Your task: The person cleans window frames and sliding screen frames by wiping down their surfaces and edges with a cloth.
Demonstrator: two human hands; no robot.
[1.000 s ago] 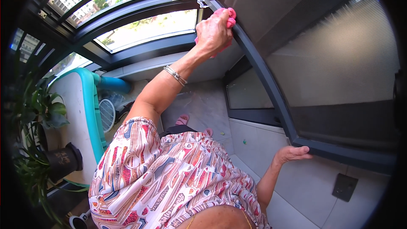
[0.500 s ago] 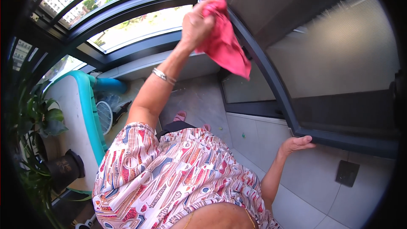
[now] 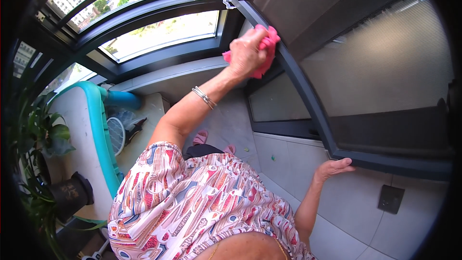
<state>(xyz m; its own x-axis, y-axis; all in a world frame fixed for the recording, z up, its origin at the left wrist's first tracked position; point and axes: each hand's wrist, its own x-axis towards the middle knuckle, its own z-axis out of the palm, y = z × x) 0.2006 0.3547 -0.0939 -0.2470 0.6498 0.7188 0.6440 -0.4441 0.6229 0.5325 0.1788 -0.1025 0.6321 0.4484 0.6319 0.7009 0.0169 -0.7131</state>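
A crumpled pink cloth (image 3: pixel 267 52) is bunched in my left hand (image 3: pixel 248 53), whose fingers are closed around it. The cloth lies against the dark frame (image 3: pixel 301 84) of an open window sash, below its far corner. Silver bangles circle my left wrist. Lower right, my right hand (image 3: pixel 335 167) touches the bottom corner of the same frame. Its fingers are stretched out together along the edge and wrap round nothing visible. Inside the frame is a translucent, finely textured pane (image 3: pixel 385 67).
At left stands a pale table with a turquoise rim (image 3: pixel 97 110), bearing a dark plant pot (image 3: pixel 72 194) with leafy stems. A white-rimmed round net (image 3: pixel 116 136) lies beyond it. A dark socket plate (image 3: pixel 391 199) sits on the tiled wall. Outer windows (image 3: pixel 163 31) are at the far left.
My left hand has moved down and to the right along the frame with the pink cloth, which hung loose and is now bunched against the frame. My right hand has stayed put.
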